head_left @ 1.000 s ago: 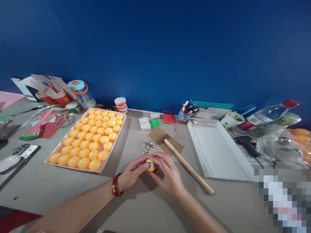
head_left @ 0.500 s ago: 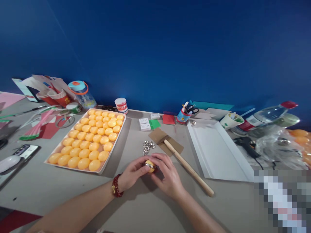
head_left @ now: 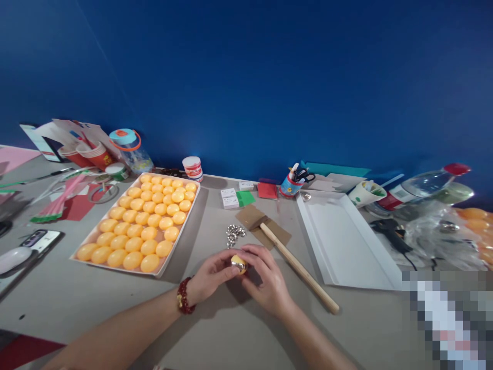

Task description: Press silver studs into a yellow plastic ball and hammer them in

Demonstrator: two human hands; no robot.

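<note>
The left grip (head_left: 210, 278) and the right grip (head_left: 271, 283) are both closed around a yellow ball (head_left: 239, 258) held between them, its far side and underside hidden by fingers and the exact nature of its silvery band (head_left: 239, 265) hard to make out. Just beyond the two, a heap of silvery pieces (head_left: 234, 235) is too small to tell apart, and to their right lies a wooden handle (head_left: 302, 271). Compared with a second ago, the band shows as a broader, brighter patch.
</note>
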